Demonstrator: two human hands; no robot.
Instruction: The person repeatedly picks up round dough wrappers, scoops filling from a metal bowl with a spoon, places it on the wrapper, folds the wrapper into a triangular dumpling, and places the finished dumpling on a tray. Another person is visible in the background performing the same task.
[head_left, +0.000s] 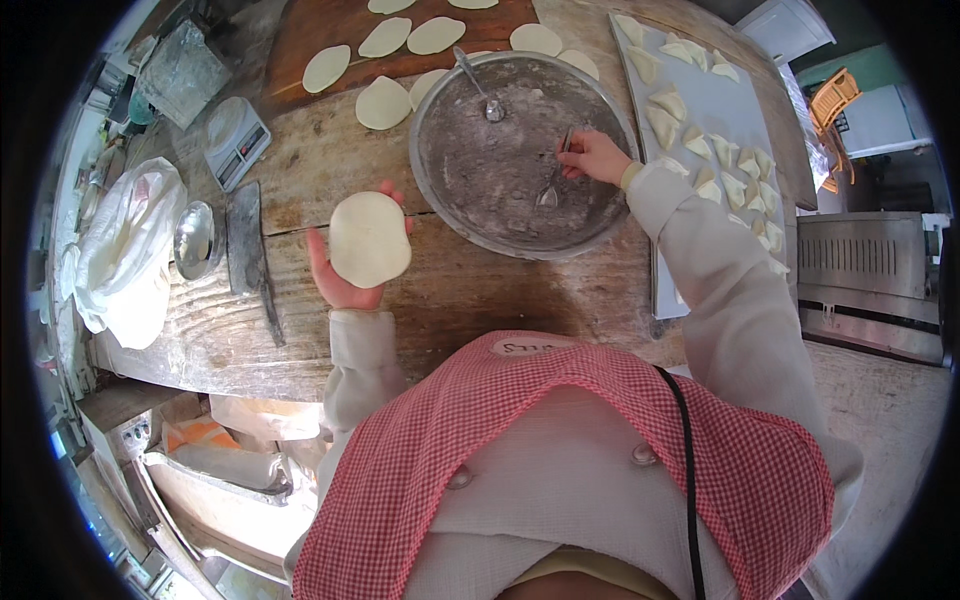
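A round, flat dough wrapper (370, 240) lies on the palm and fingers of my left hand (341, 279), over the wooden table. My right hand (594, 156) pinches the handle of a metal spoon (548, 196), whose bowl rests on the dark, powdery filling (487, 161) in a large metal basin (424, 186). A second spoon (493, 110) lies in the far part of the basin. More flat dough rounds (383, 103) are spread beyond and beside the basin, several on a reddish-brown board. Folded, pointed dough pieces (663, 126) sit in groups on a pale tray at the right.
At the left are a digital kitchen scale (238, 142), a metal bowl (194, 230), a dark flat-bladed tool (245, 240) and a white plastic bag (131, 240). The pale tray (720, 97) flanks my right forearm. A slatted metal appliance (862, 255) stands beyond the table's right side.
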